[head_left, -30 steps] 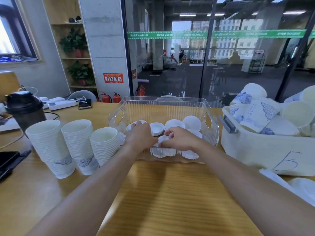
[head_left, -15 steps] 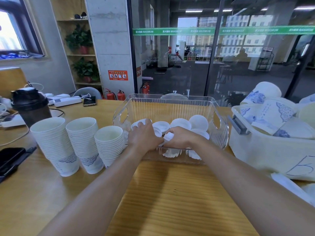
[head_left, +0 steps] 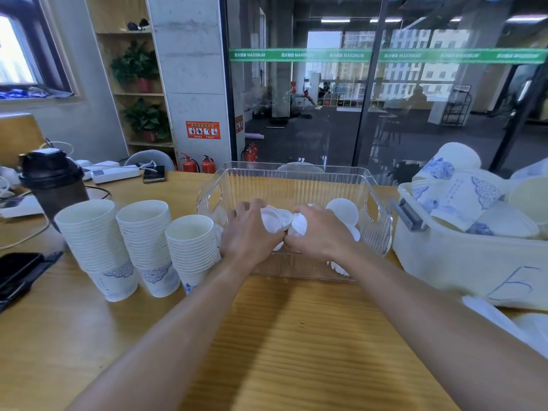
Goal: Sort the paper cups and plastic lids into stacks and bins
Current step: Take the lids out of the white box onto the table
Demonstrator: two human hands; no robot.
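Lids (head_left: 274, 219) are gripped by both hands (left (head_left: 249, 232), right (head_left: 320, 232)) over the clear bin (head_left: 296, 176).

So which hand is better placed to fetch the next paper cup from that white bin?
The right hand, probably: the white bin of loose paper cups sits on its side; the left hand is farther away.

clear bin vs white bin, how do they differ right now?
The clear bin has ribbed see-through walls; the white bin is opaque, with a handwritten mark. The clear bin holds white lids, and both hands reach into it; the white bin is heaped with loose paper cups. Both sit on the wooden table.
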